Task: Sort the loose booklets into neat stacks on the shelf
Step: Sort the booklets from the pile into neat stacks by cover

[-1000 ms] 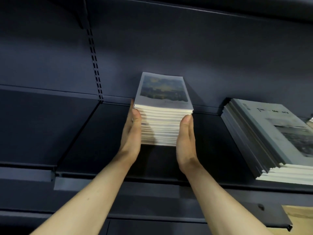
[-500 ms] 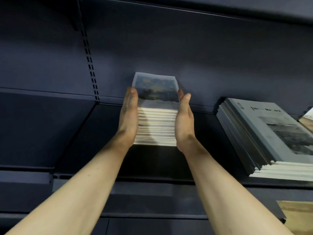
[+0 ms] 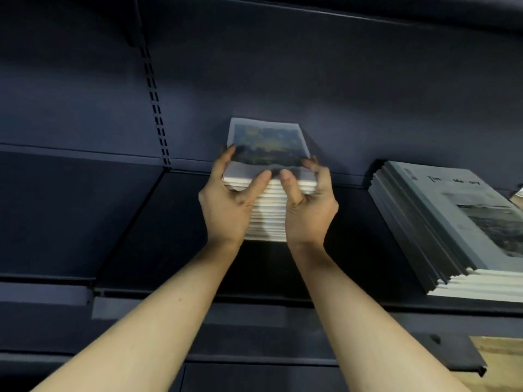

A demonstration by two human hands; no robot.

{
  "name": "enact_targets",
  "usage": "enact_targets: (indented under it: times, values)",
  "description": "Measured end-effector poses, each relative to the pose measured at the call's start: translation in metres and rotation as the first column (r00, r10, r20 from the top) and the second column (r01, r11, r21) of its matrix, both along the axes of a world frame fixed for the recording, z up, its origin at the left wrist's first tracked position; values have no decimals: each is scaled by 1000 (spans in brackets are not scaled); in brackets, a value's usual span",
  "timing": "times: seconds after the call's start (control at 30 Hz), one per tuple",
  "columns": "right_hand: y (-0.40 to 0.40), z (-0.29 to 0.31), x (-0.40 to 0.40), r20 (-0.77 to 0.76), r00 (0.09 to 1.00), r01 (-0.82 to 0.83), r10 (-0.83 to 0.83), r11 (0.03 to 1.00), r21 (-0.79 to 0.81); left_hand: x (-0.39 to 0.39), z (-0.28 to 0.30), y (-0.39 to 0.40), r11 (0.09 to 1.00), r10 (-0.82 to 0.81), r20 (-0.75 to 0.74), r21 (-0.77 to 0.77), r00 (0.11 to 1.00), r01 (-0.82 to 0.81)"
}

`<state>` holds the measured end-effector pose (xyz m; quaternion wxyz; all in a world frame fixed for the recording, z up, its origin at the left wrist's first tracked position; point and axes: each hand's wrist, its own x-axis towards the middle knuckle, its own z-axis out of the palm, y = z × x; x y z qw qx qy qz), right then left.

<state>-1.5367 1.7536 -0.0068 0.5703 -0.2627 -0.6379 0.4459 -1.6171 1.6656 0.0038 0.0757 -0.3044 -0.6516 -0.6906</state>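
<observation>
Since half a second ago both my hands have slid from the flanks of the stack round to its top front edge, thumbs now on the cover.

Largest is the dark shelf (image 3: 158,227), its back panel rising behind. On its right lies a grey stack of larger books (image 3: 441,222), well apart from my work. Near the middle stands the stack of booklets (image 3: 268,219), flat on the shelf, long axis running away from me toward the back panel, white page edges facing me, the painted cover up.

My left hand (image 3: 229,205) grips the top booklets at the left front corner, fingers curled round the side, thumb pressed on the cover. My right hand (image 3: 308,207) mirrors it at the right corner. Both forearms reach up and forward, thumbs nearly meeting at the middle.
</observation>
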Motion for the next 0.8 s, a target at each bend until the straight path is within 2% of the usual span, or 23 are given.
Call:
enact_targets:
  times: [0.1,0.2,0.3,0.4,0.5,0.67,0.8]
  values:
    - [0,-5,-5,-22,999,34,-34,999,-5,-3,-7,7,999,26,8,33,1000,-26]
    - [0,-3,-5,22,999,49,-49,999,-10,-5,-6,6,1000,-4,30,21,1000,3]
    - [-9,0,6,4,1000,13,-13,1000,-14,-2,-3,-6,995,-97,26,-18,995,97]
    - [-19,-13,13,-29,1000,-10,7,994,-109,-1,-17,-15,978,-203,98,-34,974,208]
    - [-19,-20,12,58,998,11,-1,986,-167,-4,-29,-10,969,-240,172,-6,955,245]
    - [-15,-21,11,109,994,40,-26,991,-131,-7,-33,-7,968,-249,194,32,949,247]
    - [-20,-19,23,206,969,-100,134,981,-168,-8,-34,-14,957,-266,191,-67,945,283]
